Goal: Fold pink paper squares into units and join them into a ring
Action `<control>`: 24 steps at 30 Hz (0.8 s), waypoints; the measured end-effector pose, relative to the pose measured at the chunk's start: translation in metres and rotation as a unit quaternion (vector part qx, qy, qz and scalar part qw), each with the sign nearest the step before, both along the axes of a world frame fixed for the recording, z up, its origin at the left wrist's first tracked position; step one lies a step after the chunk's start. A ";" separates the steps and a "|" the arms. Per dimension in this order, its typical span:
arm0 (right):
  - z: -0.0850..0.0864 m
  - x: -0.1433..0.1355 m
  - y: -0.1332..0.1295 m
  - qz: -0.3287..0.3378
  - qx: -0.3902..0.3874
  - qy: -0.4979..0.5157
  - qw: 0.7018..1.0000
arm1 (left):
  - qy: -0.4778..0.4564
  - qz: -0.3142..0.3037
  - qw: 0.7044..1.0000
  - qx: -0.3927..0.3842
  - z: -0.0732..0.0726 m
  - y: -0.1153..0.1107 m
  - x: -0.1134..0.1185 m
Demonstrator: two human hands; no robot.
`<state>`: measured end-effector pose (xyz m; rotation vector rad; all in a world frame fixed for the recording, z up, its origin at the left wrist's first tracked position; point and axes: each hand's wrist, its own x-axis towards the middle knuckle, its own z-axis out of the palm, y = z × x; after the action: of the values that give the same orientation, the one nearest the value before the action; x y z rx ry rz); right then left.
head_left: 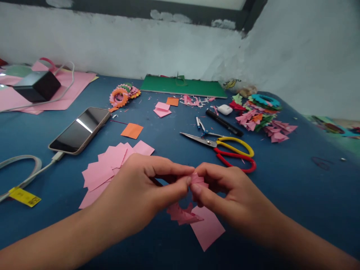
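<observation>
Between my fingertips is a small folded pink paper piece (198, 180). My left hand (157, 183) pinches its left side with thumb and forefinger, and my right hand (227, 187) grips its right side. Just below lies a curved, pointed pink folded strip (182, 215), with a flat pink square (208, 227) beside it on the table. A fanned stack of pink squares (104, 167) lies beyond and left of my left wrist.
Scissors with yellow and red handles (236, 150) lie beyond my right hand, near a black pen (224, 122). A phone (80, 130) on a cable is at left. Folded paper rings (119, 97), a green board (182, 86) and colourful folded pieces (261, 112) stand farther back.
</observation>
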<state>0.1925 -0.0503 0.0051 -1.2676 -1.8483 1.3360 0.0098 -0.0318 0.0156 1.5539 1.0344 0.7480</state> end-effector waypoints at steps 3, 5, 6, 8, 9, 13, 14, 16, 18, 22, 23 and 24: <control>0.000 -0.002 -0.002 0.009 0.085 -0.068 0.994 | 0.014 0.002 1.000 0.027 -0.002 -0.003 0.000; 0.000 -0.002 -0.002 0.018 0.111 -0.099 0.989 | 0.022 -0.003 0.999 0.030 -0.002 -0.004 0.000; 0.000 -0.002 -0.002 0.021 0.119 -0.111 0.986 | 0.024 -0.005 0.999 0.028 -0.003 -0.004 0.000; -0.001 -0.001 -0.002 0.025 0.130 -0.128 0.983 | 0.026 -0.006 0.999 0.022 -0.003 -0.005 0.001; -0.002 -0.001 -0.002 0.027 0.135 -0.134 0.981 | 0.025 -0.007 1.000 0.018 -0.004 -0.005 0.002; -0.002 0.000 -0.002 0.027 0.139 -0.139 0.980 | 0.011 -0.004 1.000 -0.010 -0.004 -0.005 0.003; -0.001 0.001 -0.002 0.026 0.121 -0.129 0.984 | 0.009 0.000 1.000 -0.014 -0.004 -0.004 0.002; 0.001 0.001 -0.001 0.019 0.063 -0.091 0.994 | 0.003 0.001 1.000 -0.020 -0.002 -0.003 0.002; 0.001 0.001 0.000 0.002 -0.002 -0.038 0.999 | -0.012 -0.010 0.999 -0.028 0.000 -0.001 0.001; 0.001 0.001 0.002 -0.020 -0.115 0.072 0.991 | -0.038 -0.033 0.997 -0.061 0.001 0.001 -0.001; 0.001 0.002 0.003 -0.018 -0.135 0.095 0.986 | -0.042 -0.034 0.996 -0.071 0.001 0.002 -0.001; 0.001 0.002 0.004 -0.017 -0.153 0.115 0.981 | -0.046 -0.034 0.995 -0.082 0.000 0.003 -0.002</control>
<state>0.1945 -0.0468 0.0066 -1.2242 -1.4977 1.7193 0.0081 -0.0289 0.0158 1.3942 0.9471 0.6648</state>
